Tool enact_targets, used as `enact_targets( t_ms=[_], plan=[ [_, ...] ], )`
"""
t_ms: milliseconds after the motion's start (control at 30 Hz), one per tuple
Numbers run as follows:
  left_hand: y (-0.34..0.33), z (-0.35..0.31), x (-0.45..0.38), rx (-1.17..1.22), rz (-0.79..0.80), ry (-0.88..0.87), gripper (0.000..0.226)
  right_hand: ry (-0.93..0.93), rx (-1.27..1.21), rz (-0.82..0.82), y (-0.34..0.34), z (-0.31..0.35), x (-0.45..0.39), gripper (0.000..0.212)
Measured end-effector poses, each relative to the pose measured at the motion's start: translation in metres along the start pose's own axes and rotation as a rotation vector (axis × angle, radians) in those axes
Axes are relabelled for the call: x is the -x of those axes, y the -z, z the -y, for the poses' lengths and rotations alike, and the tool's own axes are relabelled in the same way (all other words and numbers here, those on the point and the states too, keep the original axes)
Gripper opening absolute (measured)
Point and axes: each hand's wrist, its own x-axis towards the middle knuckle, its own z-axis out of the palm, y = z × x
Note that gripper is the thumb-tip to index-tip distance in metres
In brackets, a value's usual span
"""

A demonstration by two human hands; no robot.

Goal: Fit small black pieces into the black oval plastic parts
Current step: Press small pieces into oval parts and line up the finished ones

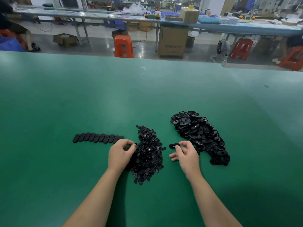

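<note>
A heap of small black pieces (148,154) lies in the middle of the green table (114,99). To its right sits a bigger heap of black oval parts (200,133). A row of several oval parts (98,138) lies flat at the left, overlapping one another. My left hand (120,153) rests at the left edge of the small-piece heap, its fingertips pinched on a small black piece (135,144). My right hand (185,153) holds one black oval part (173,145) between thumb and fingers, just above the table between the two heaps.
The table's far edge runs across the view, with orange stools (123,46), a cardboard box (173,41) and a floor fan (221,49) beyond it. Further back stands a long workbench (147,18) with boxes and bags. People sit at far left and far right.
</note>
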Motion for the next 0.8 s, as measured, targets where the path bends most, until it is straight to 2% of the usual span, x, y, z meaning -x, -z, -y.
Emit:
enact_targets(
  t_ms=[167,333,433,533,667,800],
  plan=[
    [0.002,-0.001,0.0,0.264,-0.081,0.155,0.013,0.013,-0.019,-0.016,-0.001,0.001,0.001,0.006],
    [-0.001,-0.012,0.0,0.459,-0.115,0.234,0.01,0.018,0.009,-0.016,-0.001,0.003,0.003,0.005],
    [-0.004,-0.023,0.0,0.549,-0.082,0.232,0.004,0.022,0.011,-0.016,-0.001,0.002,0.003,0.005],
    [-0.007,-0.032,0.001,0.599,-0.004,0.191,0.02,0.025,0.009,-0.008,-0.001,0.0,0.001,0.008],
    [-0.013,-0.045,0.002,0.529,0.073,0.119,0.02,0.025,0.003,0.009,-0.002,-0.001,0.0,0.016],
    [-0.022,-0.061,0.005,0.531,0.128,0.097,0.018,0.02,-0.029,0.002,-0.002,-0.001,0.0,0.013]
  ],
)
